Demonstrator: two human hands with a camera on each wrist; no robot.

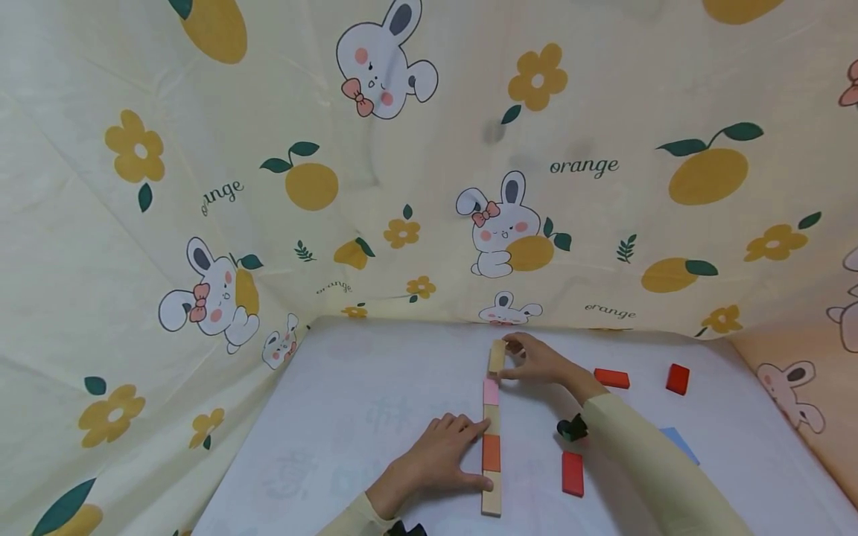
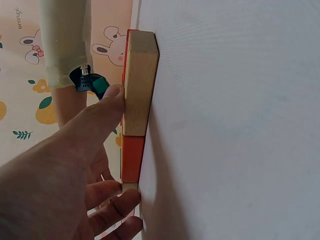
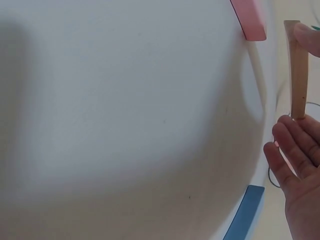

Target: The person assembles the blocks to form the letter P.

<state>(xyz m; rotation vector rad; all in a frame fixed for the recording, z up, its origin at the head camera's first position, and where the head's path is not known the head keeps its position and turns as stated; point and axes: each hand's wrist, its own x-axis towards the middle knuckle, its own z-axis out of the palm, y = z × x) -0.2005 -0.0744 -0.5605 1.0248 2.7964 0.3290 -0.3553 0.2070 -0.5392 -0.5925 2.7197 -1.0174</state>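
Observation:
A straight row of blocks runs away from me on the white table. From near to far it has a plain wooden block (image 1: 492, 502), an orange block (image 1: 491, 453), another plain block (image 1: 493, 421) and a pink block (image 1: 491, 391). My left hand (image 1: 439, 455) lies along the row's left side, thumb touching the nearest block and a fingertip on the second plain one. Beyond the pink block, my right hand (image 1: 541, 360) pinches a plain wooden block (image 3: 299, 70) by its ends between thumb and fingers. The right wrist view shows it raised off the table.
Right of the row lie red blocks: one near (image 1: 573, 473), one farther back (image 1: 611, 378) and one at far right (image 1: 678, 379). A blue block (image 1: 681, 444) is partly hidden by the right sleeve. A patterned cloth (image 1: 429, 246) hangs behind the table (image 1: 375, 372).

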